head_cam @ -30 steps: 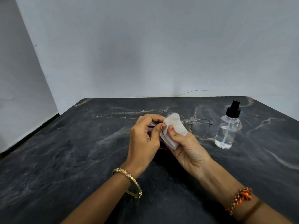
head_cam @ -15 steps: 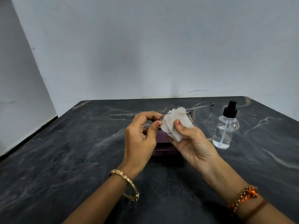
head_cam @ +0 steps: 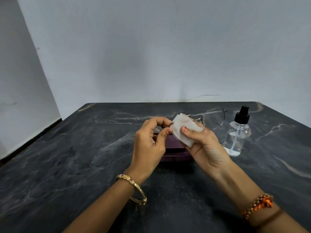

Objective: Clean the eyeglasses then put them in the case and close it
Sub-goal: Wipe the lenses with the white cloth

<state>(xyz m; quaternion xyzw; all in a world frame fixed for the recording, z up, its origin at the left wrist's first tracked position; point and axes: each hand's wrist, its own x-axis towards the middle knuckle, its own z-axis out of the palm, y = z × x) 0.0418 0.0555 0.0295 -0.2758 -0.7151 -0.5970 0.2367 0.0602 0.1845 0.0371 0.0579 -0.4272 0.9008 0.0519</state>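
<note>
Both hands are raised above the dark marbled worktop [head_cam: 67, 157]. The left hand [head_cam: 149, 145] pinches the eyeglasses [head_cam: 213, 118] at one lens rim between curled fingers and thumb. The right hand [head_cam: 203, 145] grips a folded white cloth [head_cam: 183, 128], thumb pressed on top, wrapped over that lens. The other lens sticks out to the right, near the spray bottle [head_cam: 237, 137]. A purple case [head_cam: 175, 152] lies closed beneath the hands.

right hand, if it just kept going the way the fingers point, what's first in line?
The right hand points up-left, thumb pressing the white cloth on the eyeglasses. Next in line looks like the left hand fingertips; depth is unclear.
</note>
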